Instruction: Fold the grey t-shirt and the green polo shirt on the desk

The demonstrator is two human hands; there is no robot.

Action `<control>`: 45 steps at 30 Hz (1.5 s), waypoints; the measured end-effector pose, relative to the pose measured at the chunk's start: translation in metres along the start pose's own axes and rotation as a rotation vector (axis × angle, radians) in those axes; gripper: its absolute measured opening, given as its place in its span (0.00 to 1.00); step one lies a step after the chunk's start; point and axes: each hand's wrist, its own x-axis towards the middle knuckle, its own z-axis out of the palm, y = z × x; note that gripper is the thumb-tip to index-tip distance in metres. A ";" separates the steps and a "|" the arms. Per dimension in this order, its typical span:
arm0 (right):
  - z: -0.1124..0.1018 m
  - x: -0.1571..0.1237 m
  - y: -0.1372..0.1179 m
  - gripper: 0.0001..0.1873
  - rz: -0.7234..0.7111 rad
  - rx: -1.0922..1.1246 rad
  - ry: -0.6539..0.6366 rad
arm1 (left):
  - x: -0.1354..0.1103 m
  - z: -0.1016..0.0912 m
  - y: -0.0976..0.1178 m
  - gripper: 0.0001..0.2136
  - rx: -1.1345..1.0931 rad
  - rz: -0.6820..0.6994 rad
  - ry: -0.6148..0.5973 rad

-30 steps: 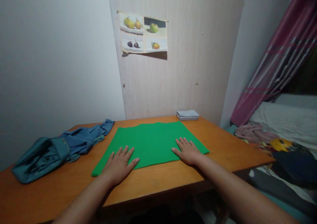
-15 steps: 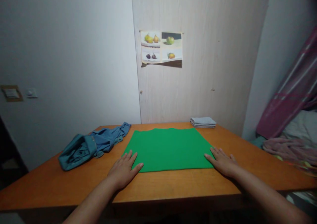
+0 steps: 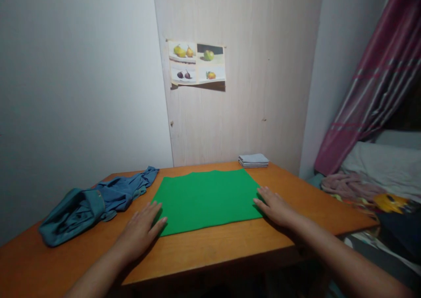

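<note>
A green cloth (image 3: 207, 201) lies spread flat on the orange-brown wooden table (image 3: 197, 249), its far edge slightly wavy. My left hand (image 3: 141, 230) rests at the cloth's near left corner, fingers stretched out and thumb apart. On the opposite side, my right hand (image 3: 274, 208) touches the right edge near the front corner, also with fingers extended. Neither hand grips anything. To the left of the cloth, a crumpled blue-teal garment (image 3: 121, 192) lies on the table, its wider end towards me.
At the table's back right sits a folded grey checked cloth (image 3: 253, 159). A sheet of fruit pictures (image 3: 197, 63) hangs on the wall panel behind. To the right are a pink-purple curtain (image 3: 348, 113) and a bed heaped with bedding (image 3: 384, 162).
The view has turned to the right, so the table and wall have shifted left in it. Both hands stay at the green cloth's sides, and the cloth looks the same.
</note>
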 end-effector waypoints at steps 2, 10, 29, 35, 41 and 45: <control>0.006 0.000 -0.010 0.44 -0.048 0.025 -0.053 | 0.001 0.006 0.010 0.34 -0.029 0.046 -0.047; 0.014 -0.002 0.009 0.47 -0.032 0.035 -0.139 | -0.006 0.013 -0.004 0.38 -0.022 0.004 -0.120; -0.038 -0.024 0.015 0.33 -0.121 0.061 -0.126 | -0.004 -0.015 -0.019 0.31 -0.010 0.061 -0.168; -0.038 -0.015 0.016 0.18 -0.142 -0.128 -0.074 | -0.007 -0.025 -0.013 0.28 -0.062 0.032 -0.161; -0.027 -0.007 0.013 0.09 -0.164 -0.213 0.040 | -0.005 -0.022 -0.007 0.16 0.002 0.022 -0.052; -0.019 -0.001 0.013 0.09 -0.121 -0.193 0.092 | 0.001 -0.010 -0.006 0.11 0.053 -0.024 0.017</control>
